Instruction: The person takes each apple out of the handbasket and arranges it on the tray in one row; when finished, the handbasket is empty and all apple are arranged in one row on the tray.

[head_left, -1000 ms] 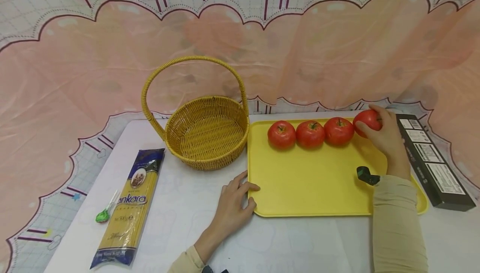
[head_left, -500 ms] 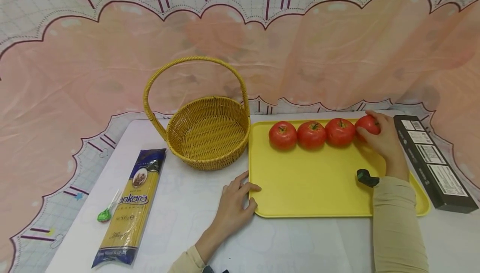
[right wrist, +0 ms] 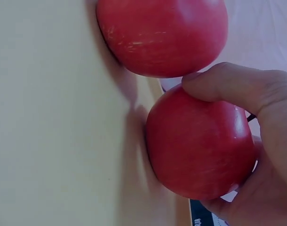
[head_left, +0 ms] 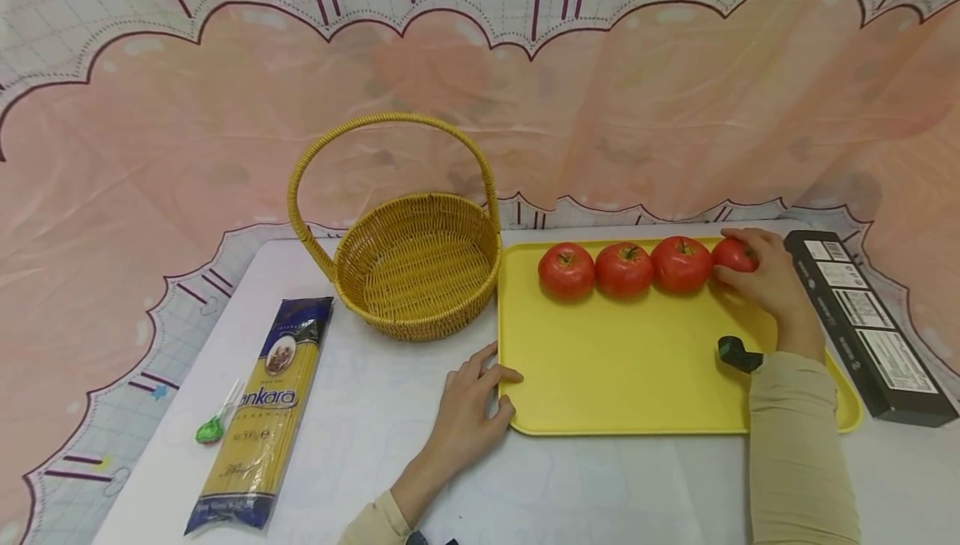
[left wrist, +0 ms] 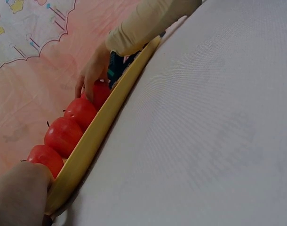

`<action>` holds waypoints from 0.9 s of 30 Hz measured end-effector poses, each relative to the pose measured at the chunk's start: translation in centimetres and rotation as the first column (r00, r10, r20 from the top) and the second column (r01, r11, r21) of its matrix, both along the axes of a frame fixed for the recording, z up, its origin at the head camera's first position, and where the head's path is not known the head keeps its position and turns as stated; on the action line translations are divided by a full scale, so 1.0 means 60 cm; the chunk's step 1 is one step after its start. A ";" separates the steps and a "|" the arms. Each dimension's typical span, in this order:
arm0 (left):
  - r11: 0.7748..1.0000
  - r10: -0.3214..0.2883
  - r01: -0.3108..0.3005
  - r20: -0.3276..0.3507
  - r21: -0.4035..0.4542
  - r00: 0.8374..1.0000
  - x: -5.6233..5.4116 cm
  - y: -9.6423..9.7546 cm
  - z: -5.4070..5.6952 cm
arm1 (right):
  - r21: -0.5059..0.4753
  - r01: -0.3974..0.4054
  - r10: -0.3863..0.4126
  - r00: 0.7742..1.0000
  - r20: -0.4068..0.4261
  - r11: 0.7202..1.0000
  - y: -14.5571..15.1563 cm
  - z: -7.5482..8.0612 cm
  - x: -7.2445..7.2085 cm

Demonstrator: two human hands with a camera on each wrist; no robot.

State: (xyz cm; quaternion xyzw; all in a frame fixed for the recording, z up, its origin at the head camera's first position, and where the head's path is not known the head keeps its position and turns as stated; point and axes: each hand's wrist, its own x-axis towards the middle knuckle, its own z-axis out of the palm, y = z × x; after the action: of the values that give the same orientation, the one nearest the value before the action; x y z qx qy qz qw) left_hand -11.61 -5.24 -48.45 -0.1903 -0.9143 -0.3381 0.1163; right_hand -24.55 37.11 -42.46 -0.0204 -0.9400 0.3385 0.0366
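With thumb and fingers around it, my right hand (head_left: 772, 282) grips a red apple (head_left: 733, 255) at the back right of the yellow tray (head_left: 615, 362). In the right wrist view this apple (right wrist: 200, 141) sits close against the tray surface, and my thumb lies between it and the neighbouring apple (right wrist: 162, 37). Three more apples stand in a row to its left: one at the left end (head_left: 566, 272), one in the middle (head_left: 624, 270), one beside my hand (head_left: 681, 264). My left hand (head_left: 468, 416) holds the tray's left edge, index finger bent over the rim.
A yellow wicker basket (head_left: 420, 324) with a tall handle stands left of the tray. Further left lie a spaghetti packet (head_left: 258, 428) and a green-wrapped lollipop (head_left: 210, 430). Along the tray's right side lies a long black box (head_left: 870, 328). A patterned cloth (head_left: 480, 112) hangs behind.
My right hand has lowered its apple onto the tray, at the right end of the row. The left hand keeps its place at the tray's edge.
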 end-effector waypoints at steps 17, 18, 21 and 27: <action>0.992 -0.027 0.015 0.089 0.125 0.996 -0.011 -0.005 0.007 | -0.151 0.094 -0.121 0.976 -0.180 0.984 -0.005 0.007 0.002; 0.989 -0.025 0.010 0.102 0.146 0.994 -0.013 -0.007 0.009 | -0.187 0.137 -0.176 0.962 -0.210 0.973 -0.011 0.010 0.002; 0.977 -0.009 -0.023 0.149 0.212 0.989 -0.017 -0.014 0.012 | -0.321 0.220 -0.320 0.898 -0.303 0.921 -0.034 0.018 -0.001; 0.919 0.015 -0.110 0.246 0.377 0.969 -0.022 -0.030 0.015 | -0.444 0.114 -0.317 0.852 -0.416 0.889 -0.082 0.031 -0.004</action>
State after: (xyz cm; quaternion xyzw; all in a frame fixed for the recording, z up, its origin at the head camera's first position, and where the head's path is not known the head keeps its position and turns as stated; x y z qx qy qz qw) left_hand -12.90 -7.01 -47.53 -0.0920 -0.8421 -0.5289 0.0521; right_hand -24.79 32.17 -40.60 -0.0511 -0.8026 0.5125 0.3010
